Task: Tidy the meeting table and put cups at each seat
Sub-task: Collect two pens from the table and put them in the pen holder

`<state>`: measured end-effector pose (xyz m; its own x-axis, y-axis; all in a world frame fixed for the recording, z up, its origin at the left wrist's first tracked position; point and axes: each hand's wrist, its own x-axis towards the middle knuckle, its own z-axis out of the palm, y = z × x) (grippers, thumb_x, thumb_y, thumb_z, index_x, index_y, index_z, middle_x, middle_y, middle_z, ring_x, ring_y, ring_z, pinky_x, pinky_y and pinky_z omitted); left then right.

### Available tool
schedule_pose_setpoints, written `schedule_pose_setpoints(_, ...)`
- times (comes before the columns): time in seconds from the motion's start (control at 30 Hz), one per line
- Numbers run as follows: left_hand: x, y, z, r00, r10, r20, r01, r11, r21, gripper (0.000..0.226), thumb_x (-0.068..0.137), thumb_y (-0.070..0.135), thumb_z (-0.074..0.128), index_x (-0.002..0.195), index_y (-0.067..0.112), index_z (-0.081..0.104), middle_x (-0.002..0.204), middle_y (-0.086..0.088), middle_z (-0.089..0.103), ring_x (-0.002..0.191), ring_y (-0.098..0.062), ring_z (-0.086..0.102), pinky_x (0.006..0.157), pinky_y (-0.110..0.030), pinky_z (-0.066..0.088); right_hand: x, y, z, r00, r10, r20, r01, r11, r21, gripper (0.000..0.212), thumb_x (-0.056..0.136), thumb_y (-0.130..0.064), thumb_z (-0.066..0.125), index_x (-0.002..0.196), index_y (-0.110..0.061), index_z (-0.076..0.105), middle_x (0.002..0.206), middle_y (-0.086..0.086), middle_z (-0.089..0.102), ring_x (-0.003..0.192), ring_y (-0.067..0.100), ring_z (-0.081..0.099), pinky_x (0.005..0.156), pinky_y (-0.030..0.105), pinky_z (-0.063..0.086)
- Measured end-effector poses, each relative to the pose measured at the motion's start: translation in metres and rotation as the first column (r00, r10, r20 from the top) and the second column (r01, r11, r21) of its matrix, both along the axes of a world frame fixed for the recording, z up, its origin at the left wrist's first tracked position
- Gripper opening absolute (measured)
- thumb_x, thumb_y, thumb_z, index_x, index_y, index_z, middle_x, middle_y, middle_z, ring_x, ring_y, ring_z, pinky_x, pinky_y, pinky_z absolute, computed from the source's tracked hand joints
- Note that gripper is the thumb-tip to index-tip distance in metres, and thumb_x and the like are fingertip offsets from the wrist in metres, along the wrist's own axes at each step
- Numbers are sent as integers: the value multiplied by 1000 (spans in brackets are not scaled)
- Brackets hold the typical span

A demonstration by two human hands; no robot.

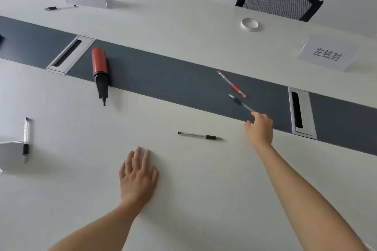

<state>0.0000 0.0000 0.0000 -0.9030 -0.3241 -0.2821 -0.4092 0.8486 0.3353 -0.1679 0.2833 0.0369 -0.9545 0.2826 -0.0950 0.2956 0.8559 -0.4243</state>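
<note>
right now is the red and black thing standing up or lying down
Lying down: the red and black thing lies lengthwise on the dark strip, its black tip reaching onto the white tabletop.

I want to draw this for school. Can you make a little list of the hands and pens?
Left hand: flat on the white table, holding nothing
Right hand: pinching one end of a black pen
Red pen: on the dark strip, beside that pen
Second black pen: loose on the table, between the hands
</note>
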Motion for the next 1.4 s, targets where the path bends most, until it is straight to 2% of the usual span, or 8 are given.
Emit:
schedule_pose_setpoints(0.13, -2, -1, -6, 999, 15, -44, -18, 997, -76, 90, 62, 54, -6, 143, 27, 19, 156, 3, 9, 144, -18, 1, 108, -29, -6, -32, 3, -12, 1000, 16, 22, -19, 991, 130, 41, 86, -9, 49, 126, -2, 44, 129, 20, 47, 118, 38, 40, 92, 47, 39)
schedule_pose_setpoints(0.43, -4, 0, -11, 999, 1, -54, -8, 992, -128, 80, 69, 52, 8, 139, 22, 35, 152, -4, 27, 140, -18, 10, 106, -31, 0, -40, 6, -37, 993, 16, -121, 5, 986, 167, 22, 84, 3, 44, 102, 6, 57, 105, 28, 53, 100, 41, 43, 72, 48, 43)
schedule_pose_setpoints(0.63, -4, -2, -15, 999, -26, -37, 19, 986, -166, 66, 75, 45, 24, 129, 18, 49, 141, -10, 45, 130, -19, 17, 101, -33, 10, -53, -1, -31, 962, 270, -49, -251, 939, 233, 13, 81, 6, 43, 90, 8, 53, 99, 27, 53, 91, 39, 48, 61, 40, 36)
schedule_pose_setpoints(0.83, -4, -4, -14, 995, -55, -79, 36, 972, -234, 53, 72, 39, 37, 118, 19, 52, 123, -11, 61, 120, -23, 32, 92, -35, 22, -87, -21, -12, 983, 132, -124, -137, 990, -29, 13, 86, 0, 38, 98, 2, 42, 106, 23, 49, 85, 40, 52, 65, 41, 38)
schedule_pose_setpoints(0.93, -4, -5, -14, 995, -61, -80, 40, 970, -241, 52, 72, 40, 37, 119, 21, 47, 123, -10, 61, 119, -23, 33, 93, -35, 22, -112, -23, -9, 982, 76, -172, -82, 996, -27, 17, 85, -3, 43, 102, 1, 43, 113, 24, 45, 90, 41, 51, 68, 42, 41)
schedule_pose_setpoints(1.07, -3, -5, -14, 996, -65, -68, 48, 972, -232, 52, 72, 40, 37, 120, 21, 46, 124, -9, 61, 120, -23, 34, 100, -28, 11, -139, -22, -14, 984, 108, -139, -105, 994, 30, 33, 83, -13, 53, 109, 7, 46, 120, 27, 41, 108, 41, 44, 86, 45, 42)
schedule_pose_setpoints(1.23, -3, -4, -11, 997, -54, -50, 44, 980, -192, 53, 73, 40, 36, 121, 21, 45, 125, -9, 60, 120, -23, 33, 100, -25, 5, -142, -25, -28, 993, 118, -28, -116, 991, 74, 25, 91, -12, 43, 103, 8, 50, 116, 28, 45, 108, 41, 43, 77, 45, 42)
schedule_pose_setpoints(1.4, -4, -4, -16, 997, -54, -57, 40, 974, -222, 56, 73, 41, 34, 123, 20, 48, 130, -10, 57, 123, -22, 29, 98, -32, 15, -121, -35, -25, 996, 86, 10, -86, 992, 89, 26, 87, -6, 40, 107, 10, 45, 117, 29, 49, 108, 43, 46, 78, 46, 43)
